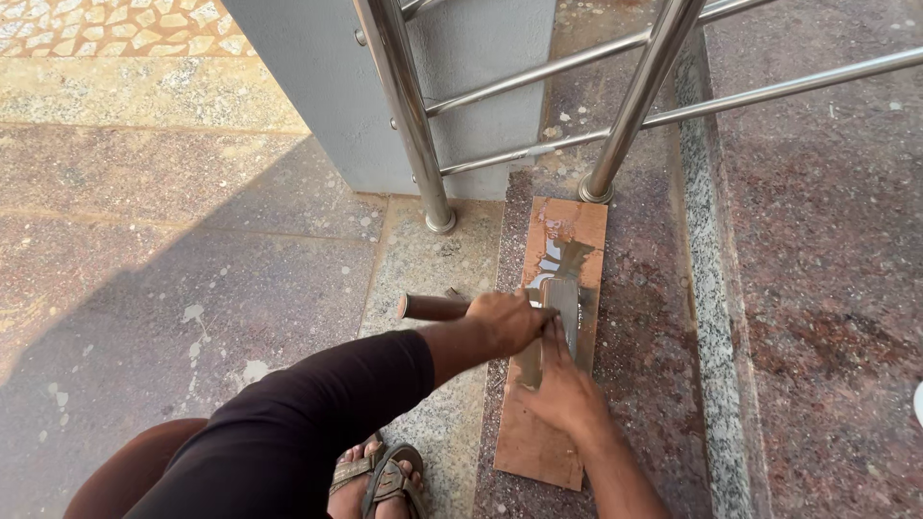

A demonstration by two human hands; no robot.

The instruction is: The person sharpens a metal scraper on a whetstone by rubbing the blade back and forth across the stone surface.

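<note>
A brown rectangular slab (535, 450) lies on the granite floor, smeared with grey paste along its middle. A flat metal blade (564, 300) rests on it, and the tool's round brown wooden handle (429, 307) sticks out to the left. My left hand (510, 322), at the end of a black sleeve, is closed around the handle where it meets the blade. My right hand (565, 386) lies on the slab just below, its fingers pressing down on the blade.
Two stainless steel railing posts (411, 115) (635, 106) with horizontal bars stand just beyond the slab, in front of a grey wall (317, 86). A speckled grey stone strip (710, 317) runs along the right. My sandalled feet (385, 479) are at the bottom.
</note>
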